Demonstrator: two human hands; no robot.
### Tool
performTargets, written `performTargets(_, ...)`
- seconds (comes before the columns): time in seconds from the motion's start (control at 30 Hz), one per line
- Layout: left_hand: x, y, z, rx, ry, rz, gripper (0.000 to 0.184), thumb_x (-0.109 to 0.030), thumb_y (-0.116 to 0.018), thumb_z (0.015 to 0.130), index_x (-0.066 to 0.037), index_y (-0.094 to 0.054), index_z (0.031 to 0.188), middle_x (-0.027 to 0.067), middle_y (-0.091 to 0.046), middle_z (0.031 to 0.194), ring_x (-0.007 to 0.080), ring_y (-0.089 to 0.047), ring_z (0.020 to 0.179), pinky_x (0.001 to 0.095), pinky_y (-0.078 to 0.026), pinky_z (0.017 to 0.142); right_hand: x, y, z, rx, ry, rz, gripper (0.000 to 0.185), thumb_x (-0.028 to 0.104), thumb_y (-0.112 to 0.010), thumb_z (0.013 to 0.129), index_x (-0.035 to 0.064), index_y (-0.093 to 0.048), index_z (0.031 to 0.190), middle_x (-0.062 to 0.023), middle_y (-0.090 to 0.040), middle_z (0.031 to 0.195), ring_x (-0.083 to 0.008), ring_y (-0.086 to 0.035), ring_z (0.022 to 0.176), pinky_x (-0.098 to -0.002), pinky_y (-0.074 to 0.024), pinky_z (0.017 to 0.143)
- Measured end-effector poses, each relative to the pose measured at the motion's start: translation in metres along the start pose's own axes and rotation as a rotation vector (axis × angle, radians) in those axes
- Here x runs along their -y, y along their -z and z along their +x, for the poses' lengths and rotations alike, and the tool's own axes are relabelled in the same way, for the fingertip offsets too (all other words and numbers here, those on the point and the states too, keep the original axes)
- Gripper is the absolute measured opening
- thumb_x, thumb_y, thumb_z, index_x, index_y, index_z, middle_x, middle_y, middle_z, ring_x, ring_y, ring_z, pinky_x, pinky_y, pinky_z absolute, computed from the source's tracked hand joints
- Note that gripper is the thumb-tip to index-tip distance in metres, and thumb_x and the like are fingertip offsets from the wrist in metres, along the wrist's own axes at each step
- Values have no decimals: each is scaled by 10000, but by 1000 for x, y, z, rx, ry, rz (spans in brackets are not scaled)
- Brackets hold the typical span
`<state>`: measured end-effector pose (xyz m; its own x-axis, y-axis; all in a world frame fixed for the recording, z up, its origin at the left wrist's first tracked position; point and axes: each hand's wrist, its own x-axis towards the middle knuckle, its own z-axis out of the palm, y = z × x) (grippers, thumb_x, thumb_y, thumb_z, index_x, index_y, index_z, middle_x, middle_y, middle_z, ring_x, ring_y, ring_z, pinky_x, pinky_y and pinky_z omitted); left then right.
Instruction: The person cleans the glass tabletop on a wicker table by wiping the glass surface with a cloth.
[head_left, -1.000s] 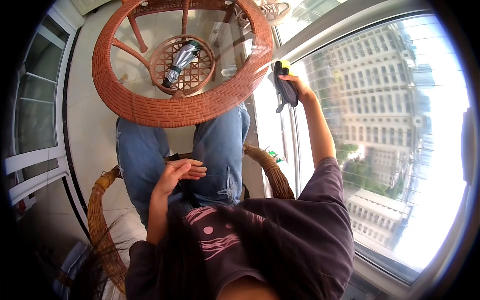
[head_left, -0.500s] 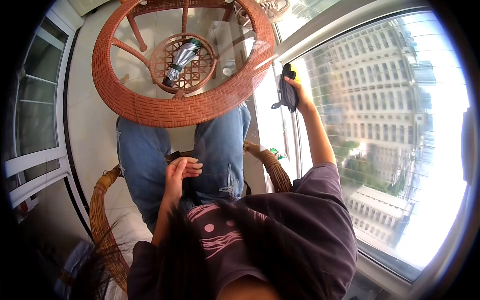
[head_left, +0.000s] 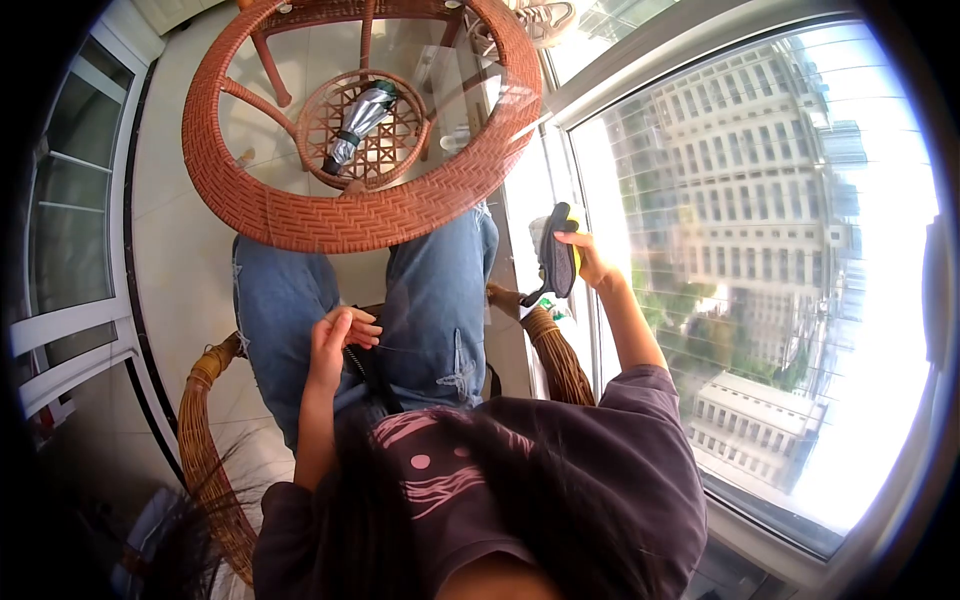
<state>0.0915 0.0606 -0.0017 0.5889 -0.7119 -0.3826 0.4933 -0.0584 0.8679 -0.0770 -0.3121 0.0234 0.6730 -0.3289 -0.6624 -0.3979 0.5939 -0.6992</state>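
My right hand [head_left: 592, 260] is closed around a black object with yellow along one side [head_left: 558, 255], held beside the window glass. It has a grey face and a narrow curved lower end; its kind is unclear. My left hand [head_left: 336, 338] hovers above my lap, thumb against curled fingers. A faint thin line seems to run from those fingers over my jeans [head_left: 430, 300], but what they grip is too small to make out. A black strap with a zip edge [head_left: 372, 380] lies between my thighs.
A round glass-topped wicker table [head_left: 290, 232] stands before my knees. On its lower basket shelf [head_left: 395, 165] lies a folded silver umbrella [head_left: 360, 125]. Wicker armrests [head_left: 560, 360] flank me. At right is a large window [head_left: 740, 260]; shoes [head_left: 540, 25] sit beyond the table.
My right hand has come down and nearer to me with the black-and-yellow object, now turned to show its yellow side more. My left hand has shifted slightly left.
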Motion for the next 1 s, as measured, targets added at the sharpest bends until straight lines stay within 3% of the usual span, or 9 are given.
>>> performTargets(0.27, 0, 3, 2, 68, -4, 11, 368, -304, -373, 919, 2, -574, 886, 123, -640, 785, 157, -619, 664, 240, -490, 614, 102, 9, 97, -87, 145, -159, 287, 170, -604, 748, -16, -549, 959, -113, -605, 780, -208, -596, 658, -317, -493, 606)
performTargets(0.3, 0, -1, 1, 57, -1, 4, 364, -299, -373, 920, 3, -574, 887, 124, -641, 788, 159, -619, 664, 241, -490, 615, 106, 4, 106, -126, 159, -160, 258, 170, -615, 735, 7, -537, 919, -95, -589, 731, -196, -573, 583, -300, -487, 553)
performTargets(0.43, 6, -15, -9, -30, 41, -64, 357, -290, -373, 921, 4, -574, 890, 125, -641, 792, 159, -616, 656, 243, -489, 617, 98, -4, 114, -62, 248, -99, 262, 204, -597, 769, 0, -535, 920, -99, -588, 713, -201, -569, 562, -300, -486, 541)
performTargets(0.73, 5, -13, -13, -136, 50, -57, 348, -278, -377, 919, 9, -570, 881, 119, -640, 785, 152, -607, 650, 241, -475, 614, 41, -6, 39, -98, 80, -44, 346, 254, -609, 748, 12, -520, 980, -115, -583, 810, -211, -578, 684, -332, -491, 602)
performTargets(0.87, 8, -14, -13, -151, 61, -50, 356, -296, -377, 916, 3, -565, 877, 119, -639, 786, 147, -604, 652, 237, -474, 617, -2, -9, -10, -58, -15, 1, 344, 171, -614, 751, 24, -498, 1039, -98, -579, 852, -194, -578, 739, -314, -484, 658)
performTargets(1.0, 13, -7, -12, -129, 25, -36, 356, -304, -376, 915, -3, -560, 874, 124, -638, 785, 149, -605, 651, 239, -475, 618, -35, -8, -35, -95, 19, 42, 357, 157, -618, 743, 0, -506, 1043, -91, -578, 866, -180, -569, 746, -301, -480, 662)
